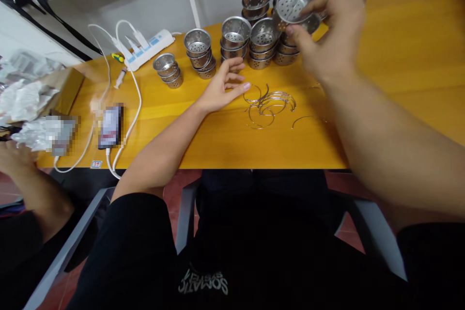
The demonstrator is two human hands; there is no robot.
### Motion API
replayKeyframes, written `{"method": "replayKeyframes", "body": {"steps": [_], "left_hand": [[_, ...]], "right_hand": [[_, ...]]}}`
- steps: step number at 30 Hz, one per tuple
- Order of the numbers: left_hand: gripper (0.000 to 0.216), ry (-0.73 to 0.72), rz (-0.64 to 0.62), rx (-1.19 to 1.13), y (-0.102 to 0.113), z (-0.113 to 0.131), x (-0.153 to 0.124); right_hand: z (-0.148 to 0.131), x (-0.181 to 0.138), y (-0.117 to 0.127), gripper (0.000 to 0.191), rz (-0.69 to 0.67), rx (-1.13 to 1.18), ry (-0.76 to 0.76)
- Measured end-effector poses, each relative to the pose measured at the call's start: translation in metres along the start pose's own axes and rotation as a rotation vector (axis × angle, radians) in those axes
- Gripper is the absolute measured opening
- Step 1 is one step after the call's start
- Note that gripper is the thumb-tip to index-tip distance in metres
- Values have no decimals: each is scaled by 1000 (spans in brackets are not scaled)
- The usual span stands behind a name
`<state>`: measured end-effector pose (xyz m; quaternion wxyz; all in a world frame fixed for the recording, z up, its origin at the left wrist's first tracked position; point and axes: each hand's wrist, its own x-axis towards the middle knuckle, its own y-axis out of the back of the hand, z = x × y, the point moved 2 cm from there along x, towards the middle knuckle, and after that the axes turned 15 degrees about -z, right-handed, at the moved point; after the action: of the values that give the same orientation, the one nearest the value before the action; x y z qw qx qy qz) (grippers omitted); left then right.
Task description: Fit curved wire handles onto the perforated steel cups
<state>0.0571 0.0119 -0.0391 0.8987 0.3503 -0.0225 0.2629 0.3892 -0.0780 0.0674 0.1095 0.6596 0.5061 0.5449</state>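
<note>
My right hand point(332, 34) pinches the rim of a perforated metal cup point(292, 2), tilted so its holed bottom faces me, above the stacks at the back. Inside that cup a thin line, perhaps a wire, crosses the bottom. My left hand point(225, 86) rests near the table with its fingers apart and nothing in them. Just right of its thumb lies a loose pile of thin curved metal wires point(271, 104). Beyond my left fingers stands a stack of perforated cups point(235, 34), and beside it another cup stack point(264, 38).
More cup stacks point(198, 46) line the back, with a shorter stack point(166, 68) to the left. A white power strip point(150, 51), a syringe point(120, 78) and a phone point(111, 127) with cables lie left. Another person's hand point(16, 157) is near plastic bags point(27, 99) at far left.
</note>
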Motion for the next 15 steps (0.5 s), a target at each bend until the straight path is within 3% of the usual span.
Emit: {"method": "replayKeyframes", "body": {"steps": [5, 10, 15], "left_hand": [[101, 27, 18, -23, -1, 7, 0], [92, 38, 5, -26, -3, 15, 2], [86, 55, 0, 22, -4, 22, 2]], "right_hand": [[-36, -3, -1, 46, -205, -43, -130], [-44, -2, -5, 63, -347, -80, -174], [-43, -1, -12, 58, -329, -3, -173]]}}
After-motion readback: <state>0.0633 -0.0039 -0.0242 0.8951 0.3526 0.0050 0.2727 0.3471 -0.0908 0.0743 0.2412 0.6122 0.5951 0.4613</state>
